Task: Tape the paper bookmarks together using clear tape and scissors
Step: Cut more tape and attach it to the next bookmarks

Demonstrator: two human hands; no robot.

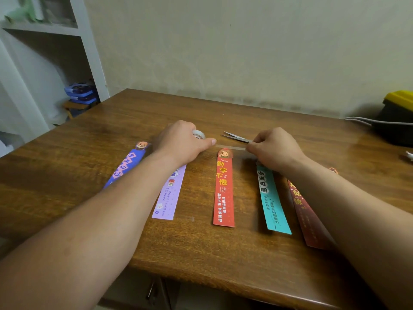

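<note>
Several paper bookmarks lie side by side on the wooden table: a blue one, a lilac one, a red one, a teal one and a dark red one. My left hand grips the clear tape roll above the lilac bookmark. A strip of clear tape stretches from the roll to my right hand, which pinches its free end above the teal bookmark. Scissors lie just behind the strip, their handles hidden by my right hand.
A white shelf unit stands at the left with blue boxes on a small stool. A black and yellow box with a grey cable sits at the table's far right. A small white object lies by the right edge.
</note>
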